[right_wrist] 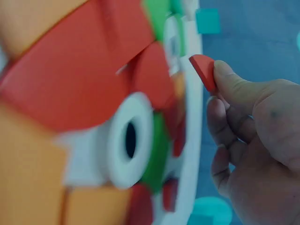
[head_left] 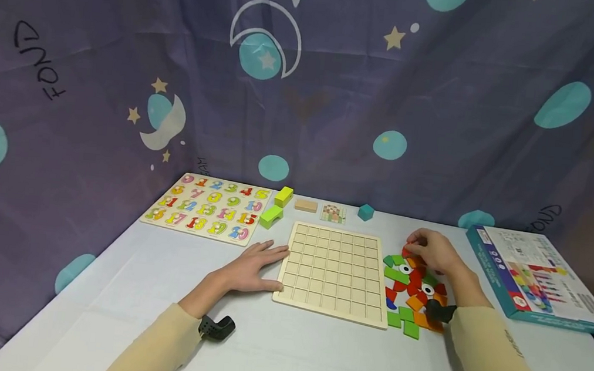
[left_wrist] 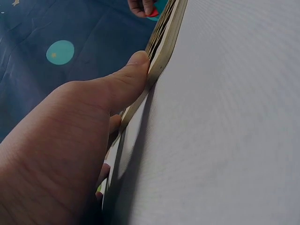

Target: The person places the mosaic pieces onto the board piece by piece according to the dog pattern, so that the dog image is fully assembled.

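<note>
Left hand: grip wide, thumb and fingers spread along the left edge of the gridded wooden board, a placement that probably steadies it flat on the tabletop. Right hand: grip narrow, thumb and fingers pinching a red piece near its rim, which leaves most of its face exposed. Loose coloured pieces lie beside the board's right edge, apparently for easy reach.

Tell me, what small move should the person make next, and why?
Probably carry the red piece across to the grid board: the right hand pinches it near the loose pieces, the left hand touches the board's far edge from there, and the board's squares show bare wood.
</note>
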